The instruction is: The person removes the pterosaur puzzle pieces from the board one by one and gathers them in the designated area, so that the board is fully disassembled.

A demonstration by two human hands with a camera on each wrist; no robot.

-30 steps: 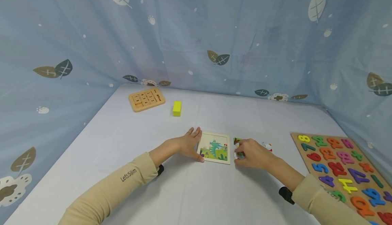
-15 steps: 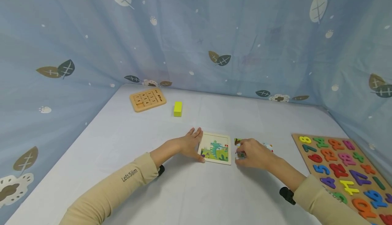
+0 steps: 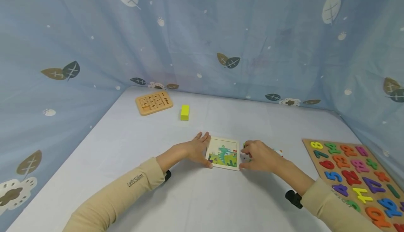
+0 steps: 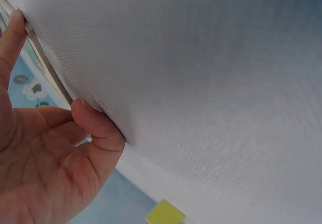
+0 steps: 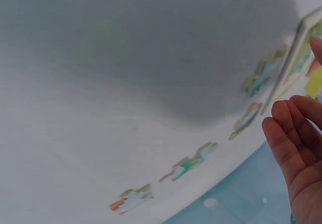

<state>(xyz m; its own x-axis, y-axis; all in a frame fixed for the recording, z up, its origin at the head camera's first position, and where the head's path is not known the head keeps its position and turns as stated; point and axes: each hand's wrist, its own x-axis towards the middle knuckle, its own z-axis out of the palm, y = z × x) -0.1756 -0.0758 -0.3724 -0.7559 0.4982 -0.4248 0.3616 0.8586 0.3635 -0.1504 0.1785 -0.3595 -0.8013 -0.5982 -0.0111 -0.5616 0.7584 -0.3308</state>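
A square wooden puzzle tray [image 3: 238, 154] with a green dinosaur picture, partly filled, lies mid-table. My left hand [image 3: 195, 151] rests along its left edge with spread fingers, thumb at the near corner. In the left wrist view the fingertips touch the tray's rim. My right hand [image 3: 262, 157] bends its fingers close by the tray's right edge, over loose puzzle pieces. In the right wrist view the thumb is apart from the fingers [image 5: 282, 110], and a puzzle piece [image 5: 264, 70] shows beside the tray. I cannot tell whether this hand holds a piece.
More puzzle pieces [image 5: 188, 163] lie in a row to the tray's right. A yellow block [image 3: 184, 112] and a wooden number slide puzzle [image 3: 154, 103] stand farther back on the left. A board of coloured numbers [image 3: 356, 176] lies on the right, and a blue curtain [image 3: 202, 42] surrounds the table.
My right hand has shifted slightly left and up, nearer the tray's right edge. My left hand stays at the tray. The head view has turned slightly left.
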